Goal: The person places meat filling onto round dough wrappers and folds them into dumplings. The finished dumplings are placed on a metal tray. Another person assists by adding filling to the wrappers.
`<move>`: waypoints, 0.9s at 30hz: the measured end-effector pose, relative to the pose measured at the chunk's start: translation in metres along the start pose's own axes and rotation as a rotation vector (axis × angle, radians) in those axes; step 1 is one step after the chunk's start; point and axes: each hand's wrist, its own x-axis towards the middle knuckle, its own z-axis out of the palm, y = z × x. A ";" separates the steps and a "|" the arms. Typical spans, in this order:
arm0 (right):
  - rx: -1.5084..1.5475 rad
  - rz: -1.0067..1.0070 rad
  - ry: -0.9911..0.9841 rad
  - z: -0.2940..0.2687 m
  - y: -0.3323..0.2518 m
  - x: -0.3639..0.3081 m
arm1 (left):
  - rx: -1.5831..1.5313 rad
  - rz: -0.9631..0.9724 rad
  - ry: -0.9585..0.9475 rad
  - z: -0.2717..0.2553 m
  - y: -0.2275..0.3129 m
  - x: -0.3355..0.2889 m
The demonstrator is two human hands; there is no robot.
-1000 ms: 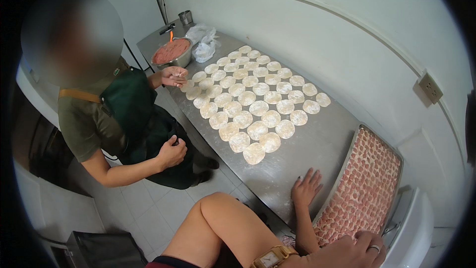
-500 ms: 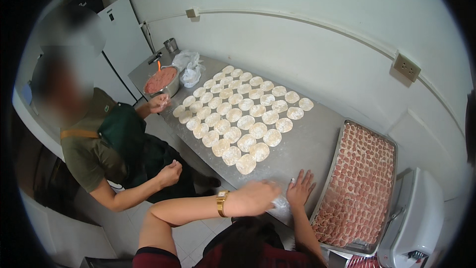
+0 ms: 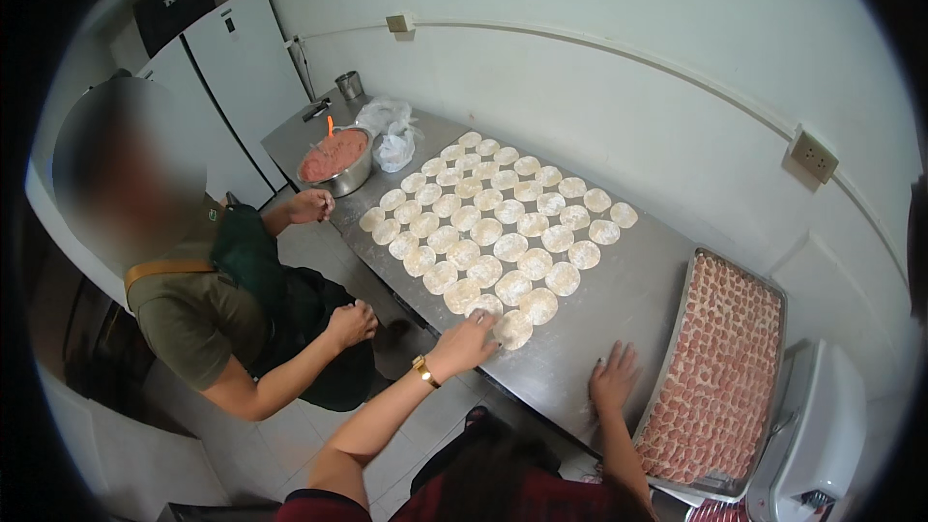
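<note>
My left hand (image 3: 464, 343), with a gold watch (image 3: 423, 370) at the wrist, reaches to the near edge of a layout of round dough wrappers (image 3: 485, 232). Its fingers stretch out over a floury wrapper (image 3: 484, 306) at the near corner and hide part of it; another wrapper (image 3: 513, 331) lies just right of the fingertips. Nothing held shows in this hand. My right hand (image 3: 614, 377) rests flat on the steel table (image 3: 580, 329) with fingers spread, between the wrappers and a large metal tray (image 3: 660, 387) covered with small pieces of pink filling on dough.
A co-worker in a green apron (image 3: 246, 266) stands at the left, hands near the table edge. A steel bowl (image 3: 353, 177) of pink minced filling, a plastic bag (image 3: 394, 148) and a metal cup (image 3: 349, 85) stand at the far end. A white appliance (image 3: 817, 435) is beside the tray.
My left hand has moved left and forward, from beside my right hand to the near wrappers. The clear plastic that was under it no longer shows there. The whole view has shifted slightly.
</note>
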 end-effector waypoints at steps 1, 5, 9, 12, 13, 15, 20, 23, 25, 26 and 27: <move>0.014 0.010 -0.025 0.000 0.000 0.000 | -0.046 -0.024 0.059 0.007 -0.007 0.004; 0.113 0.025 -0.044 -0.006 0.003 0.004 | -0.212 -0.013 0.264 0.033 -0.038 0.017; 0.204 0.084 -0.011 -0.012 0.002 -0.009 | -0.330 -0.046 0.380 0.047 -0.074 0.022; 0.173 0.075 0.014 -0.014 -0.002 -0.031 | -0.344 -0.057 0.475 0.046 -0.106 0.023; 0.172 0.076 0.017 -0.014 -0.004 -0.038 | -0.334 -0.069 0.503 0.044 -0.117 0.023; 0.157 0.109 0.022 -0.013 -0.008 -0.048 | -0.352 -0.085 0.531 0.041 -0.136 0.027; 0.076 0.125 0.042 -0.014 -0.008 -0.061 | -0.329 -0.017 0.607 0.043 -0.160 0.050; 0.040 0.128 0.093 -0.012 -0.009 -0.068 | -0.306 0.045 0.611 0.051 -0.163 0.067; 0.026 0.150 0.112 -0.010 -0.013 -0.076 | -0.298 0.098 0.599 0.058 -0.162 0.075; 0.024 0.168 0.122 -0.009 -0.016 -0.077 | -0.264 0.100 0.586 0.061 -0.160 0.077; 0.015 0.185 0.127 -0.008 -0.018 -0.078 | -0.237 0.099 0.579 0.065 -0.158 0.078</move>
